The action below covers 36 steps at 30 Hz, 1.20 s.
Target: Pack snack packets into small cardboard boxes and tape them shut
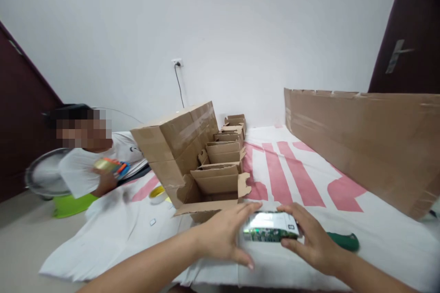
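A glossy white-and-green pack [270, 227] with a small dark square mark lies between my two hands, low in the view. My right hand [307, 236] grips its right end, thumb at the near side and fingers over the top. At the pack's left end is my left hand [227, 233], its thumb and fingers spread apart; whether it touches the pack I cannot tell. Just beyond my left hand stands an open cardboard box [215, 183] with raised flaps. A dark green object with a rounded end [345, 241] lies partly behind my right hand.
More open boxes [223, 151] run in a row toward the wall, beside stacked closed cartons [172, 146]. A tall cardboard panel [357, 142] stands at right. A white-and-pink cloth [261, 146] lies underneath. Left sits a person [103, 160] holding something colourful, near a tape roll [157, 196].
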Each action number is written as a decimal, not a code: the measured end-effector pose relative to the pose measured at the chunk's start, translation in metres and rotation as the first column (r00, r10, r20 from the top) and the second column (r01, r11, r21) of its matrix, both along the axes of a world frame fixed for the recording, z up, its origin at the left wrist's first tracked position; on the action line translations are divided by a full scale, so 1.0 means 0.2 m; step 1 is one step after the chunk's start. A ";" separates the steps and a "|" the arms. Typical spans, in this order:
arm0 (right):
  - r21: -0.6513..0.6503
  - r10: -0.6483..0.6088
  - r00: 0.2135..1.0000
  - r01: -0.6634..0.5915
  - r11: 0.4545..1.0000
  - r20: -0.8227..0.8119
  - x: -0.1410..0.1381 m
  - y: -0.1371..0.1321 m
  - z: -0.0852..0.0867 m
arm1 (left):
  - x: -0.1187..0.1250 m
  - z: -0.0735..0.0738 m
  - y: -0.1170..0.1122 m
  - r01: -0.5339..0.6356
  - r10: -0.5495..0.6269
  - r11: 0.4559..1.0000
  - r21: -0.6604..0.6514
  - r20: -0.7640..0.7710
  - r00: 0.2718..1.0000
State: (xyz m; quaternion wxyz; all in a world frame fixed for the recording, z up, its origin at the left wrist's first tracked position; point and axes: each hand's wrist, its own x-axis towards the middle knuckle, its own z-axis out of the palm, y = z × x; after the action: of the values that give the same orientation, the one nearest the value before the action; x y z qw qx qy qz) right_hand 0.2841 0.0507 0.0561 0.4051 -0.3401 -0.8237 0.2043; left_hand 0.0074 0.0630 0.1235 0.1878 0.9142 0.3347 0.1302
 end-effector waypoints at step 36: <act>-0.302 -0.030 1.000 0.030 0.953 0.004 -0.60 0.19 -0.45 | -0.46 -0.66 -0.01 -0.460 0.471 0.881 -0.112 0.108 0.875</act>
State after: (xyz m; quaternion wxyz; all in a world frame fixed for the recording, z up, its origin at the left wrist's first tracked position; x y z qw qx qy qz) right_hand 0.1646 0.0878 -0.0329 0.3520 -0.4104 -0.7773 0.3217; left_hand -0.0847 0.0614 -0.0082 0.2104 0.7875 0.5368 0.2179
